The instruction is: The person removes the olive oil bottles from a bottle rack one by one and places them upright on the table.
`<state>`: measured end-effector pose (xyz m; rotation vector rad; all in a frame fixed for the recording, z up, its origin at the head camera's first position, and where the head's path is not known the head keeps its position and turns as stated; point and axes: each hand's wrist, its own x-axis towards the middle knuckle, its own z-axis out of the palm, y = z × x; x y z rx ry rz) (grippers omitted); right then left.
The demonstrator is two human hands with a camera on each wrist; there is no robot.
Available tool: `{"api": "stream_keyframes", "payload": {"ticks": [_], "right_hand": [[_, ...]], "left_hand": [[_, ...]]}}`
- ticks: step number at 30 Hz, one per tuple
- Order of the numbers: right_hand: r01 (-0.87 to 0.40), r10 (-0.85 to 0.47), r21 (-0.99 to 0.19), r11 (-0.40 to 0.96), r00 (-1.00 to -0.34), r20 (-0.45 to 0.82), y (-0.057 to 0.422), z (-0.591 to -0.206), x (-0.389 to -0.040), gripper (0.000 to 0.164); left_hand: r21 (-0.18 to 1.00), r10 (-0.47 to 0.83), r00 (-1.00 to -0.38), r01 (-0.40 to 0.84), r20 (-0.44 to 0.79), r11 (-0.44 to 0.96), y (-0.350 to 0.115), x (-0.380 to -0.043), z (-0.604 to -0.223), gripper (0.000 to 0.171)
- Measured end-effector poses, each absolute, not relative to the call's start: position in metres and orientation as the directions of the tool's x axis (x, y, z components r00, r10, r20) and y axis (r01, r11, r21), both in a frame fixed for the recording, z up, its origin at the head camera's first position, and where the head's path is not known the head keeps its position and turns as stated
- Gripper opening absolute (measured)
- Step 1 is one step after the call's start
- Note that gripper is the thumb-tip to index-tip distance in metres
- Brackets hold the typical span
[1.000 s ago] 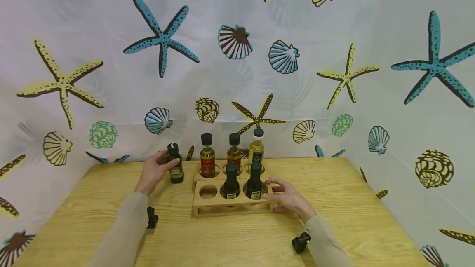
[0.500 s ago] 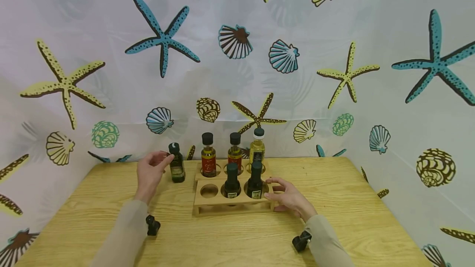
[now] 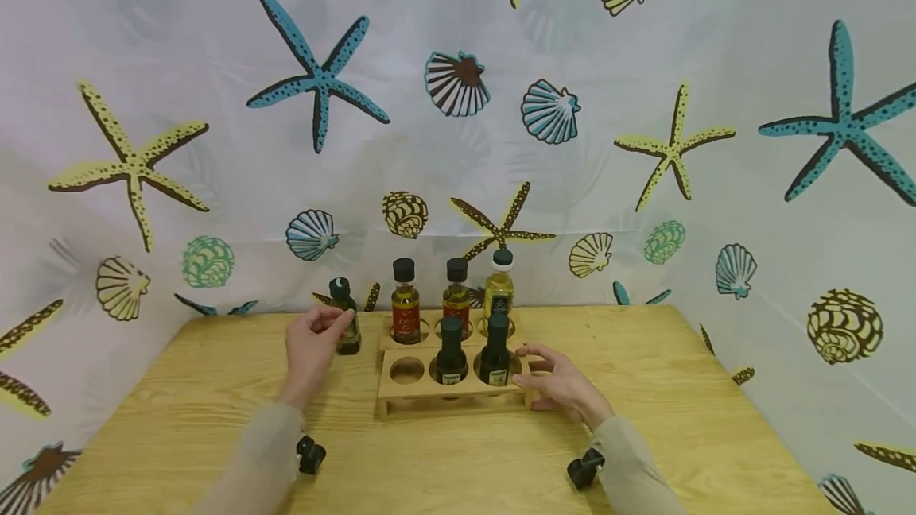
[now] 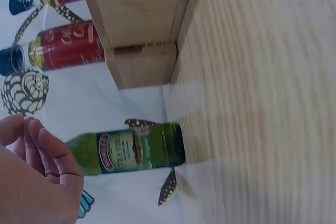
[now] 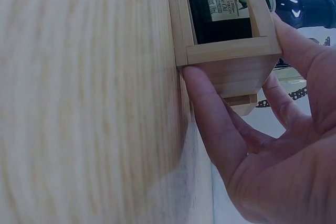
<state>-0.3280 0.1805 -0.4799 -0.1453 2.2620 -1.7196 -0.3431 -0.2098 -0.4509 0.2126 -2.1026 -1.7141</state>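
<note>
A green glass olive oil bottle with a dark cap stands upright on the table, left of the wooden bottle rack. My left hand is right in front of it, fingers loosely bent towards the thumb; in the left wrist view the fingers cover the bottle's top. No grip on the bottle shows. My right hand holds the rack's right end, a finger low at its corner and another at the upper edge. Two dark bottles, one of them a dark bottle, stand in the rack's front row, beside a round hole at front left.
The rack's back row carries two red-labelled oil bottles, one a red-labelled bottle, and a pale yellow oil bottle. Behind the wooden table hangs a white curtain printed with starfish and shells.
My left hand has come off the bottle's side, first leftwards, then right and nearer, in front of it. Bottle, rack and right hand stay put; the head view shifts slightly.
</note>
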Motion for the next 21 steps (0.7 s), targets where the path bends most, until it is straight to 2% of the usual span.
{"api": "stream_keyframes", "payload": {"ticks": [11, 21], "right_hand": [[0.087, -0.268, -0.957, 0.276, -0.949, -0.163, 0.181, -0.481, -0.329, 0.057], [0.077, -0.282, -0.958, 0.275, -0.947, -0.157, 0.184, -0.483, -0.33, 0.062]], "left_hand": [[0.961, -0.243, -0.941, 0.19, 0.237, 0.202, -0.177, -0.33, -0.45, 0.022], [0.971, -0.152, -0.968, 0.172, 0.198, 0.168, -0.151, -0.327, -0.452, 0.028]]}}
